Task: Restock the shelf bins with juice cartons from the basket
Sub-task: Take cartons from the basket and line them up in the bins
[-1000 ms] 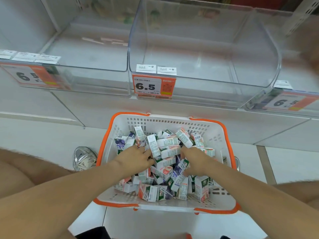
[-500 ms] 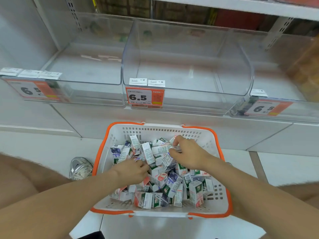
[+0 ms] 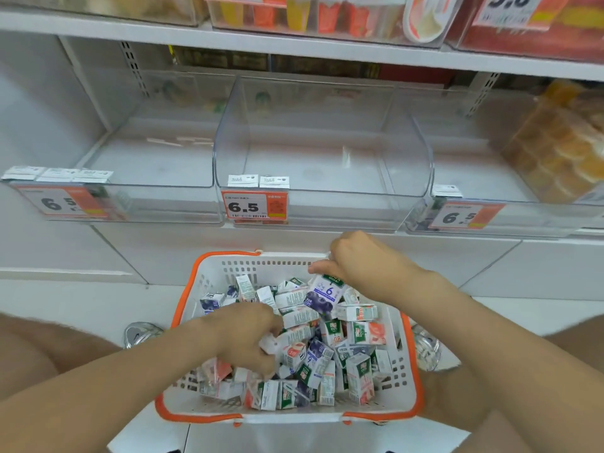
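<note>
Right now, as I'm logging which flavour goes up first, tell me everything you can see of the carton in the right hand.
The carton is a small box that looks like cardboard, white with a green top band, a purple blueberry picture and a large 6. The right hand pinches its top end, and it hangs tilted over the far part of the basket. Whether its lower end rests on the other cartons is unclear.

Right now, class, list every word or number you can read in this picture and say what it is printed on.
"6.5": middle price tag.
"6.5": left price tag, partly blurred.
"6.5": right price tag.
"9.8": upper-shelf tag, top cut off.
"6": purple carton in the right hand.
Small print, white labels, other cartons: too blurred to read.
</note>
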Demonstrator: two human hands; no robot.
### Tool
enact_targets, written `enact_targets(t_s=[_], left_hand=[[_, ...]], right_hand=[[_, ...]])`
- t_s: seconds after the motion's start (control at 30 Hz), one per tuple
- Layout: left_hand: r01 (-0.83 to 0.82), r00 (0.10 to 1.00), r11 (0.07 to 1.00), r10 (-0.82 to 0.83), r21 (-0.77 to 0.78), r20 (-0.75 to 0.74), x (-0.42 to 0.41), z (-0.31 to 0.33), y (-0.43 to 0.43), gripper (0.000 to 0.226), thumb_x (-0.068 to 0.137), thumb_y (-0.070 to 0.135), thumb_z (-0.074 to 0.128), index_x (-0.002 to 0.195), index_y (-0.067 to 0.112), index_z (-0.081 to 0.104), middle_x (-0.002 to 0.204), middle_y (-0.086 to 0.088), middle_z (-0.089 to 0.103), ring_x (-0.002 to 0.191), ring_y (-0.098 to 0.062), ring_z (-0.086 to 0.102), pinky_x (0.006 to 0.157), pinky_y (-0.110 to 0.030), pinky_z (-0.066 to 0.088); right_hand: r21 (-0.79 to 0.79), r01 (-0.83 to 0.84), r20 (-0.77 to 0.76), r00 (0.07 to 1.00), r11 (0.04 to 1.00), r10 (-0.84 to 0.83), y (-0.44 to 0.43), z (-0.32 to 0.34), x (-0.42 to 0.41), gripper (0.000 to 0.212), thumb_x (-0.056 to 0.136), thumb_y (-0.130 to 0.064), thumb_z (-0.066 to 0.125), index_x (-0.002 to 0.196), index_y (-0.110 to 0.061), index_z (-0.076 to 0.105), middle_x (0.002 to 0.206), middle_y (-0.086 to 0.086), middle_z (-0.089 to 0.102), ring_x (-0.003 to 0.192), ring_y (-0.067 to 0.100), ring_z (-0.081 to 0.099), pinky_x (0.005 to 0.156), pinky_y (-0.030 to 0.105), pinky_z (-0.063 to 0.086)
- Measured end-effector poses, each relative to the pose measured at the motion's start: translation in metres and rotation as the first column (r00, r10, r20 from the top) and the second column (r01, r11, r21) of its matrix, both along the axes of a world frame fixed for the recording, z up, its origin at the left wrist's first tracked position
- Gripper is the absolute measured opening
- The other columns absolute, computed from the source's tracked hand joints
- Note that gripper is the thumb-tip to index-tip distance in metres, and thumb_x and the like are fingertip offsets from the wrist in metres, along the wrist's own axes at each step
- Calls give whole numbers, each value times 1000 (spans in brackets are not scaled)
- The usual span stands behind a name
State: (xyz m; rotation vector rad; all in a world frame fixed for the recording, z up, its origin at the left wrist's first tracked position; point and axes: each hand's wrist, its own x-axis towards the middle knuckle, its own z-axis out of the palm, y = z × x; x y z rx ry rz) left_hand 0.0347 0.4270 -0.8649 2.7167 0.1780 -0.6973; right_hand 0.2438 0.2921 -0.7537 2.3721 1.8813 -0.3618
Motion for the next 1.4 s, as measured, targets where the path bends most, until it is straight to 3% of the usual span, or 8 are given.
enact_targets(t_s=[0.07,0.27,0.57,0.7,0.93,1.03,1.23,1.4], left_hand=[[-148,983,980,161,-136,91,7,27,2,45,79,55,69,115,29,66,83,4,64,73,-10,59,66,-35,53],[-222,885,951,289,-214,366,36,92,7,31,96,57,63,109,29,66,73,6,59,63,-7,51,59,-25,39],[-212,664,846,492,-489,564,72,159,-11,40,100,64,52,97,26,63,89,3,69,78,-16,70,68,-46,61],[-230,560,794,580,-562,591,90,171,-24,31,99,52,59,96,21,65,81,5,73,60,-18,69,51,-45,59],[-179,437,778,611,-602,660,148,196,-52,26,95,57,66,95,31,66,86,6,75,77,-18,73,68,-48,63],[-206,361,799,599,-565,715,180,206,-66,22,97,52,66,97,30,67,84,11,72,71,-7,64,66,-24,54],[-268,296,764,645,-587,704,219,195,-80,20,98,48,67,101,28,67,88,15,69,75,3,59,59,-8,39],[-290,286,743,669,-603,686,225,182,-76,21,99,48,66,99,27,69,89,16,72,79,1,63,61,-8,42]], right_hand=[[-53,-32,42,999,998,34,-3,9,7,55,102,-64,47,71,-19,42,81,9,61,78,34,63,73,46,57],[48,-21,-42,999,999,23,-21,27,17,54,95,-72,51,81,-19,51,93,6,62,90,32,62,80,47,54],[288,-12,99,995,957,-17,-36,94,25,51,104,-63,40,99,-18,63,93,4,58,92,27,59,78,45,51],[460,164,-106,986,872,-129,-49,118,46,46,92,-60,67,119,-23,68,110,0,70,101,20,60,78,35,42],[645,353,-162,930,678,-331,-84,140,102,31,100,-46,65,118,-21,69,110,0,73,103,23,64,86,38,48],[737,387,-157,895,554,-417,-106,137,140,33,102,-38,63,127,-16,67,123,5,72,115,26,64,97,41,49],[498,495,-151,858,712,-490,-124,98,203,38,100,-29,67,137,-19,64,133,10,63,122,33,60,101,41,47],[312,434,-218,898,845,-382,-106,74,218,40,94,-37,76,131,-22,72,131,-2,71,108,14,64,98,31,48]])
